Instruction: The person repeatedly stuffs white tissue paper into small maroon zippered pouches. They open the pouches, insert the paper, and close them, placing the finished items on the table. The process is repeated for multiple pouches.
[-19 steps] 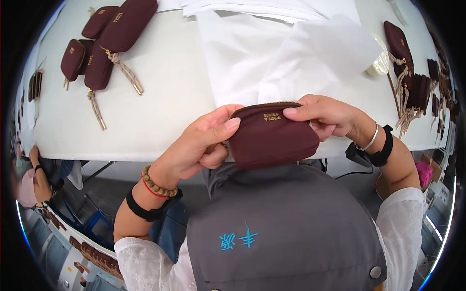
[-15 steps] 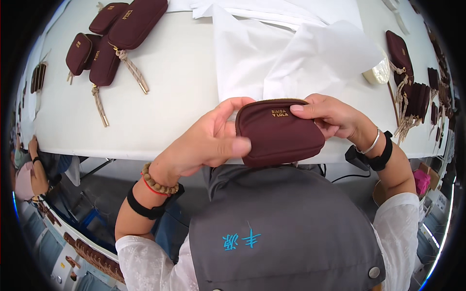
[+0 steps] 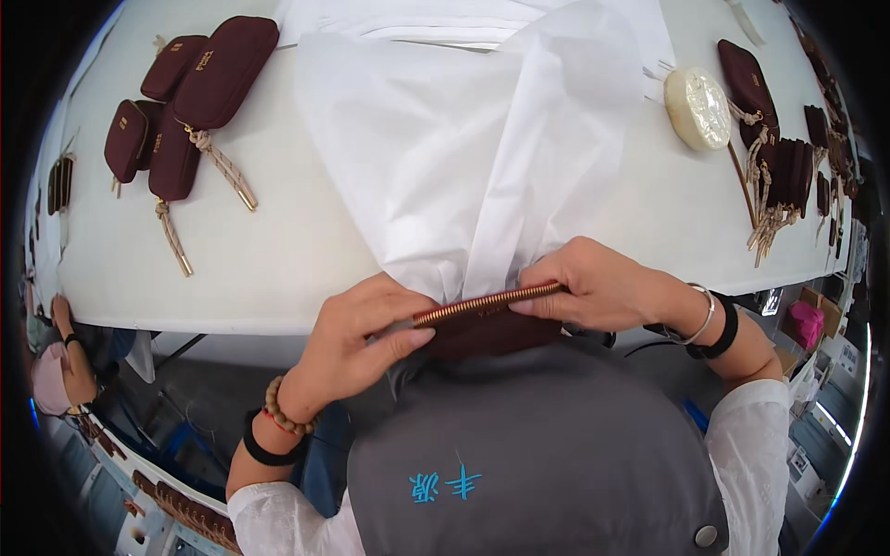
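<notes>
A maroon zip pouch (image 3: 496, 337) is held at the table's front edge, its gold-toothed zipper facing up. My left hand (image 3: 366, 332) is closed on the zipper's left end, thumb on the near side. My right hand (image 3: 584, 289) pinches the zipper's right end between thumb and fingers. The pouch's lower part is hidden behind my grey apron (image 3: 556, 435). A thin white sheet (image 3: 445, 176) gathers in folds just behind the zipper, between both hands. Whether my fingers also grip the sheet cannot be made out.
Several maroon pouches with cord pulls (image 3: 222, 74) lie at the table's far left. A wrapped cream roll (image 3: 695, 109) sits at the right, beside more maroon pouches (image 3: 746, 79). Another person's arm (image 3: 74, 357) shows at the left edge.
The pouch has tipped from showing its front to showing its zipper, and it has come lower, towards me. The white sheet now reaches down to the hands. Both hands keep hold.
</notes>
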Tool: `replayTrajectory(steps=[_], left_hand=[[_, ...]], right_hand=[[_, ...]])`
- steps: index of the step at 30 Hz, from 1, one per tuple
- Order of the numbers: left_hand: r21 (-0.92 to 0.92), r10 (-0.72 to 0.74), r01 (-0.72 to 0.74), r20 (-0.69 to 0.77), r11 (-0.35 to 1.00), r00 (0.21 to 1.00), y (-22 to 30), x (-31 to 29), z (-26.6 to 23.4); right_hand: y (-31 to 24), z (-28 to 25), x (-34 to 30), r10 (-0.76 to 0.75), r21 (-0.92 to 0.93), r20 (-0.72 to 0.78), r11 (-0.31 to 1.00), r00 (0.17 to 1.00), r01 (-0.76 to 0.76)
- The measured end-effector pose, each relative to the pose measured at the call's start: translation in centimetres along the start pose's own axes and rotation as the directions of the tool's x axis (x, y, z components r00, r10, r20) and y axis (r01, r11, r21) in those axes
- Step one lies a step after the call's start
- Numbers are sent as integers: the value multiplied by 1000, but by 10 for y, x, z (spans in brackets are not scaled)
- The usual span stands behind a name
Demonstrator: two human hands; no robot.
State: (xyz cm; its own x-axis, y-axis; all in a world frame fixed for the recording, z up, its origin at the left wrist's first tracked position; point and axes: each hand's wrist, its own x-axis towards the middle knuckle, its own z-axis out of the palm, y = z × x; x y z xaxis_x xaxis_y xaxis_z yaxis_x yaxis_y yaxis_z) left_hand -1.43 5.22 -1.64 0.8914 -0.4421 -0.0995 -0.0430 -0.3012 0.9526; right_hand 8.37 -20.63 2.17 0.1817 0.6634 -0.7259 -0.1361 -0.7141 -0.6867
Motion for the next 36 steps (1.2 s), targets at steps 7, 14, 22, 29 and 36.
replayTrajectory(steps=[7,14,22,29,36], left_hand=[[734,391,-309,64,604,918,18,1,-7],[879,655,-325,19,348,755,5,23,-6],[741,402,-386,170,550,900,18,30,-16],[-307,-388,434,200,847,900,27,11,4],[-146,-151,173,154,974,977,6,17,14]], right_hand=[[25,14,-10,-519,-261,-158,842,840,472],[16,-1,-5,-397,-263,-7,886,918,381],[17,-4,1,-252,-299,20,922,968,246],[17,-10,2,-172,-121,98,976,980,184],[48,-21,-2,-681,-743,-186,569,708,352]])
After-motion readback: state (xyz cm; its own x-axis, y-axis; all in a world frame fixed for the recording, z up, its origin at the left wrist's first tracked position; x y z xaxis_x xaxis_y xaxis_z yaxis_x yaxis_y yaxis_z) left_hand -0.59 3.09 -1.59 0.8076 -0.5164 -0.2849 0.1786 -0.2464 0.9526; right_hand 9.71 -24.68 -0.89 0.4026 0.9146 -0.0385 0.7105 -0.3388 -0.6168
